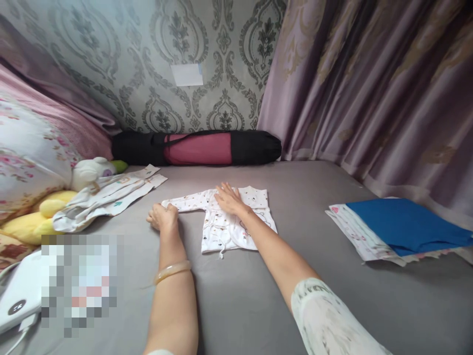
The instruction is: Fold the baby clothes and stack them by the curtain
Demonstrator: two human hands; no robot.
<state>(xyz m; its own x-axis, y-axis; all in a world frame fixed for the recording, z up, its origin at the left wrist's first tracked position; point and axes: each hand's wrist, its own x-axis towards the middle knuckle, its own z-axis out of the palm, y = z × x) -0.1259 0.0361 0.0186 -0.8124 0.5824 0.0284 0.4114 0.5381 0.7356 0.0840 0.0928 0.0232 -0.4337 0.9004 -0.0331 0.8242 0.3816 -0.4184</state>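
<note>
A small white baby shirt (218,229) with tiny prints and a tie at its lower edge lies flat on the grey sheet. Its left sleeve stretches out to the side, and the right sleeve is folded across the top of the body. My left hand (162,216) has its fingers closed around the cuff of the outstretched sleeve. Spread flat, my right hand (229,198) presses on the upper chest of the shirt. My right forearm covers part of the shirt's right side.
Folded clothes with a blue piece (406,224) on top lie at the right. At the left are a printed cloth (111,195), a yellow plush (33,222) and a white power bank (25,291) with a cable. A black-and-red long bag (199,149) rests along the wall.
</note>
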